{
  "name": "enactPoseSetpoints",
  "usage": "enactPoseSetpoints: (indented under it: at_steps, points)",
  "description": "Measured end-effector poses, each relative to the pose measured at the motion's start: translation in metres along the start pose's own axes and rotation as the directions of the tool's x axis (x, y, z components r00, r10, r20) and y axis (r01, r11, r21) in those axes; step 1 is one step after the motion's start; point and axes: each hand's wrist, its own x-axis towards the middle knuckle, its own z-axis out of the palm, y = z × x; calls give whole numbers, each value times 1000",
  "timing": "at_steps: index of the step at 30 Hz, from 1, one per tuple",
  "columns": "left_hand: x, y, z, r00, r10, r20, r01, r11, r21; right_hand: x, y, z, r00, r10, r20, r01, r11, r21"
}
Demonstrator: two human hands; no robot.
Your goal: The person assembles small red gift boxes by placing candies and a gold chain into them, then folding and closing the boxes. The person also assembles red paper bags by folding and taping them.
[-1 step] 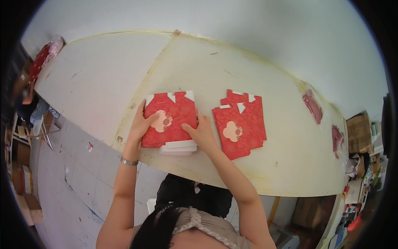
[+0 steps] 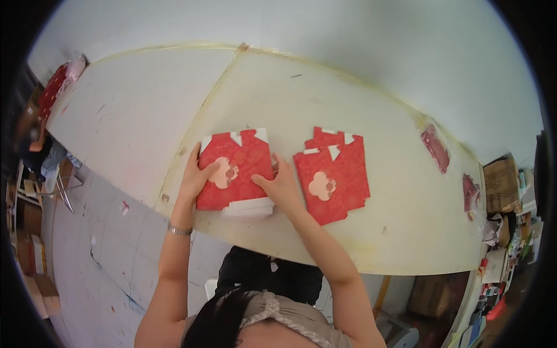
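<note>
Fingers of the left hand (image 2: 197, 177) and right hand (image 2: 282, 187) lie spread flat, gripping nothing, pressing a red flat-folded card box blank (image 2: 241, 165) at frame centre, long axis running roughly up-down, white tabs uppermost. A second red stack (image 2: 339, 174) lies right on the cream table (image 2: 145, 110).

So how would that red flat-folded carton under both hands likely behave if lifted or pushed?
The red carton blank looks like thin flat card, so probably light and somewhat bendy if lifted by one edge. It lies on a white stack, with the left hand and right hand on it; pushed, it may slide off. Its white flaps could crease.
</note>
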Motion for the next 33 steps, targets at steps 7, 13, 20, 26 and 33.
enactPoseSetpoints:
  at_steps: [7,13,20,26,33]
  points:
    - [2,-1,-3,999,20,43,-20,1000,-1,-4,-17,-34,980,84,181,-44,976,-215]
    - [10,-7,-16,982,176,-61,-165,974,158,28,49,-156,945,5,-328,-271,576,-771]
    - [-102,77,62,770,621,148,-636,726,263,20,79,-199,951,236,-201,-308,797,-519]
    - [-133,68,151,879,460,127,-435,882,-181,-46,21,-208,963,97,-253,-29,966,258]
    - [-160,129,186,933,160,322,32,855,-518,-155,-17,-208,858,-468,-212,447,883,-144]
